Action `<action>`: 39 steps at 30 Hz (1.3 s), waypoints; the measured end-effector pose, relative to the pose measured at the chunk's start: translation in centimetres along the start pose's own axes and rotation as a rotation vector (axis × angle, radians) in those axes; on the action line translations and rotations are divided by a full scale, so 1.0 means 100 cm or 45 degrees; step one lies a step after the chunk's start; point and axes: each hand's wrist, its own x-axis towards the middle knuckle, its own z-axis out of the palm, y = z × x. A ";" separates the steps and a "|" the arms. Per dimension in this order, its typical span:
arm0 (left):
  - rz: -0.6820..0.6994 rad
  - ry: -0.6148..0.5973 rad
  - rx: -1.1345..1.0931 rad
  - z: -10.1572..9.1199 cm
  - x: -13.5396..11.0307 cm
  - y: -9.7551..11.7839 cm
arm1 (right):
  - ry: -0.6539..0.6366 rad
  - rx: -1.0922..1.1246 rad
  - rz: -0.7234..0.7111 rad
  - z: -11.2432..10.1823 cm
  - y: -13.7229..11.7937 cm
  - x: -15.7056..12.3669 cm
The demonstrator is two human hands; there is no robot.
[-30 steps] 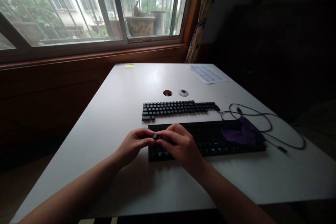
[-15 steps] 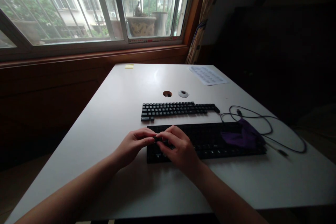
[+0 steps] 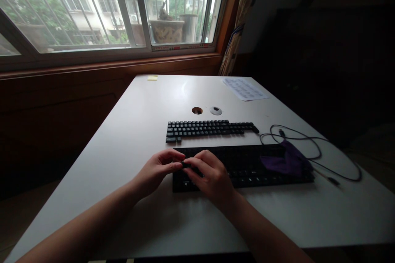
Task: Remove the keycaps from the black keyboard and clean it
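My left hand (image 3: 165, 167) and my right hand (image 3: 210, 171) meet above the left end of a black keyboard (image 3: 240, 160). Between their fingertips is a small black keycap (image 3: 185, 164), mostly covered by the fingers. The right thumb and index finger pinch it, and the left fingers close on it from the other side. Behind the keyboard, rows of loose black keycaps (image 3: 200, 129) are laid out on the white table (image 3: 123, 131). A crumpled purple cloth (image 3: 286, 160) rests on the keyboard's right end.
A black cable (image 3: 314, 137) loops over the table's right side, with a plug (image 3: 333, 181) near its end. Two round fittings, a hole (image 3: 197, 111) and a grey grommet (image 3: 215, 110), lie behind the keycaps. Printed paper (image 3: 245, 89) and a yellow sticky note (image 3: 152, 77) lie farther back.
The fingers have shifted slightly around the keycap, with the left index finger lifted a little from it. The keyboard, keycap rows and cloth stay in place.
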 end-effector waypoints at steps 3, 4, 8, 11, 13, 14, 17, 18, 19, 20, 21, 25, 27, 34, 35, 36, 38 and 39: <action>-0.041 0.030 -0.041 -0.001 0.001 -0.002 | -0.004 -0.015 -0.016 0.000 0.000 0.000; -0.047 0.034 -0.038 -0.001 0.001 -0.003 | -0.009 -0.013 -0.018 0.000 0.000 0.000; -0.067 0.033 -0.027 -0.003 0.002 -0.004 | -0.050 0.009 -0.015 0.000 0.002 -0.001; -0.080 0.027 -0.029 -0.004 0.002 -0.005 | -0.065 0.022 -0.016 0.001 0.003 -0.003; -0.090 0.016 -0.032 -0.004 0.002 -0.004 | -0.069 0.022 -0.020 0.001 0.004 -0.003; -0.095 0.012 -0.034 -0.004 0.002 -0.004 | -0.072 0.021 -0.024 0.001 0.004 -0.003; -0.112 -0.002 -0.039 -0.005 0.003 -0.003 | -0.094 0.030 -0.041 0.002 0.005 -0.004; -0.117 -0.009 -0.041 -0.005 0.003 -0.003 | -0.105 0.038 -0.044 0.002 0.005 -0.004; -0.118 -0.016 -0.043 -0.005 0.003 -0.003 | -0.113 0.048 -0.049 0.003 0.005 -0.004; -0.120 -0.023 -0.047 -0.006 0.003 -0.003 | -0.121 0.055 -0.056 0.003 0.005 -0.004; -0.120 -0.030 -0.052 -0.006 0.003 -0.004 | -0.131 0.059 -0.062 0.003 0.005 -0.005; -0.120 -0.049 -0.064 -0.007 0.004 -0.005 | -0.166 0.014 -0.068 0.003 0.006 -0.005; -0.120 -0.057 -0.071 -0.007 0.003 -0.005 | -0.185 -0.015 -0.051 0.004 0.006 -0.006; -0.134 -0.073 -0.115 -0.007 0.002 -0.004 | -0.203 -0.004 -0.048 0.005 0.003 -0.007; -0.135 -0.079 -0.126 -0.007 0.002 -0.004 | -0.202 -0.001 -0.049 0.005 0.003 -0.007; -0.134 -0.085 -0.136 -0.007 0.002 -0.004 | -0.202 0.003 -0.051 0.005 0.003 -0.007; -0.130 -0.092 -0.152 -0.007 0.002 -0.004 | -0.207 0.010 -0.052 0.005 0.003 -0.006; -0.126 -0.093 -0.157 -0.007 0.003 -0.004 | -0.209 0.014 -0.055 0.005 0.003 -0.006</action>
